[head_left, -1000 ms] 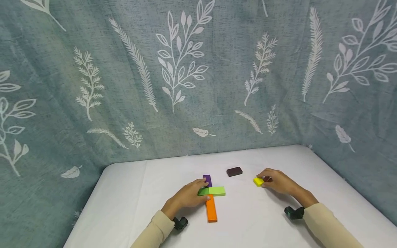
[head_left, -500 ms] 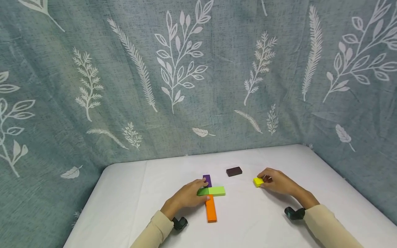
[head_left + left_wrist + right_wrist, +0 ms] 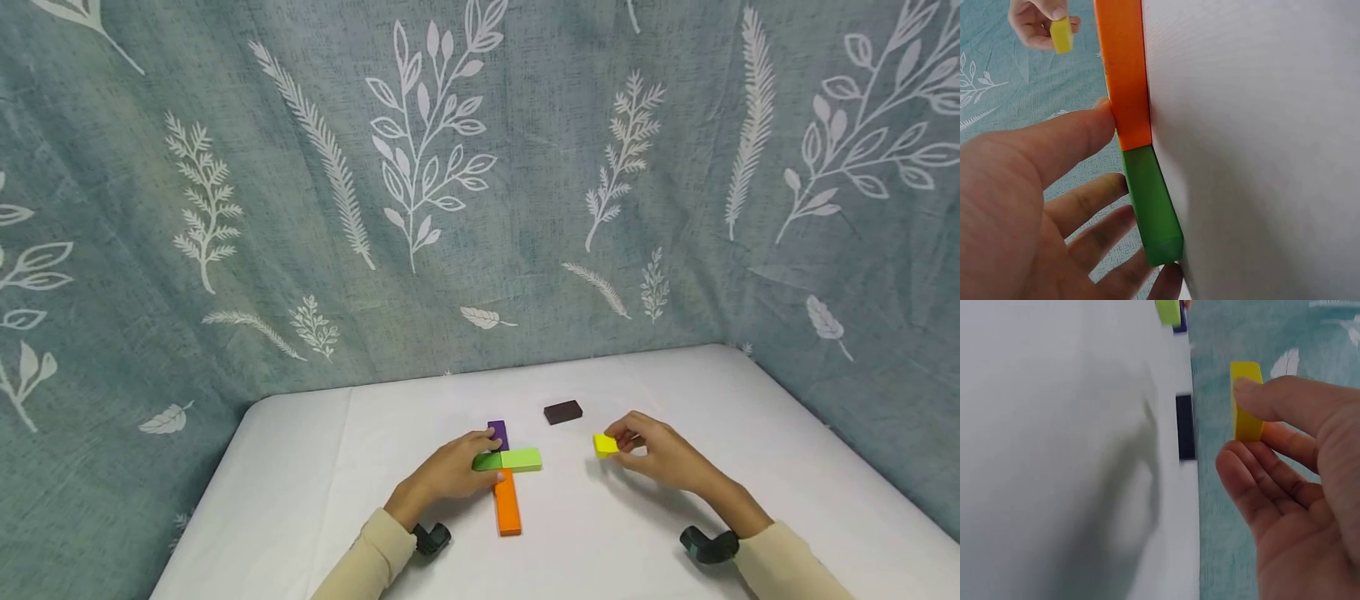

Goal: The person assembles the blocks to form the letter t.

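Governing relation, as judged: the open stretch between the bright yellow, smooth rectangular block (image 3: 605, 446) and the joined group to its left. The yellow block is level in the head view with the light-green rectangular block (image 3: 521, 460), whose free right end faces it, well apart. In the right wrist view its long axis runs roughly parallel to that of the dark-brown rectangular block (image 3: 563, 412), which lies flat farther back, between the two.

Right hand (image 3: 660, 454): nearest the yellow block and holding it, thumb and fingertips closed in a pinch, raised off the white cloth-covered tabletop (image 3: 300, 500); its shadow falls beneath.

Left hand (image 3: 450, 468): spread, fingers extended rather than gripping. Thumb touches the orange long rectangular block (image 3: 507, 504); other fingers lie along the dark-green rectangular block (image 3: 1152, 200), with fingertips near the purple rectangular block (image 3: 497, 431).

Group: dark green and light green end to end, purple on the far side, orange on the near side, pointing toward the person. Block material cannot be determined.
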{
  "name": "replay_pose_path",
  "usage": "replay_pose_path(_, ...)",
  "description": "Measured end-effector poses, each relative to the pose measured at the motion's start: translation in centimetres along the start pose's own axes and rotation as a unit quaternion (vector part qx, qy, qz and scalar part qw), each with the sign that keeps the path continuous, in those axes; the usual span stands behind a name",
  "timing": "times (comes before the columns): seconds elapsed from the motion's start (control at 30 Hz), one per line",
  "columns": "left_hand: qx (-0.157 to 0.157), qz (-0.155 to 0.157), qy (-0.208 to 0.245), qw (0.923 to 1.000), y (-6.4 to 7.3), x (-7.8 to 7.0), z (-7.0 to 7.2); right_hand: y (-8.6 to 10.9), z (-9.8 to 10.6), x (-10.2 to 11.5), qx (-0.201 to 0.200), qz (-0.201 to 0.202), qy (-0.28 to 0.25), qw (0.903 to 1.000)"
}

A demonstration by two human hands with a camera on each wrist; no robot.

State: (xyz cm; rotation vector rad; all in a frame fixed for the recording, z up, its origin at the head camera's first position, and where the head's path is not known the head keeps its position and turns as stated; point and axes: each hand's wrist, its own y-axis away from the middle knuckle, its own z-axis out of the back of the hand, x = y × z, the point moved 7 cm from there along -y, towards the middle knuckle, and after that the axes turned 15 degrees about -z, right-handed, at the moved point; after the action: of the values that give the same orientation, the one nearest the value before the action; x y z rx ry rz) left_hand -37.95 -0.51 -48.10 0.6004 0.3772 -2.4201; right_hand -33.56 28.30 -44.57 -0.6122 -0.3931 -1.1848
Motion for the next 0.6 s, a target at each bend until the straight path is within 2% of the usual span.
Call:
replay_pose_path(0.27, -0.006, -0.017, -0.008, 0.9998, 0.2, -0.3, -0.1, 1.4, -1.3, 3.1, 0.020, 0.006, -0.023, 0.9995)
replay_pose_path(0.6, -0.005, -0.012, -0.014, 0.9998, 0.0, -0.5, 0.1, 3.2, -3.8, 6.9, 0.042, 0.005, -0.051, 0.9978)
